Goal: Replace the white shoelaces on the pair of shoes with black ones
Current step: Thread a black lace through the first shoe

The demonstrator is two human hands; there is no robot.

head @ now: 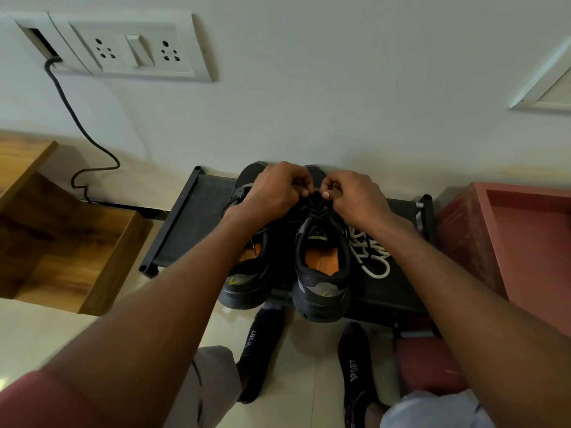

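Over right shoe point(321, 261) — left hand point(272, 193), right hand point(355, 196) pinching black lace point(317, 189), white laces point(370, 251) beside

Setting: a home interior, likely an entry or room corner. Evidence: pale painted wall point(340, 88) with a household switch-and-socket plate point(133, 47) at far left, a black cable point(66, 100) trailing down from it; glossy cream floor tiles point(40, 332); low black shoe rack point(191, 217) against the wall; wooden furniture point(61, 242) at left, a red box point(506, 242) at right.
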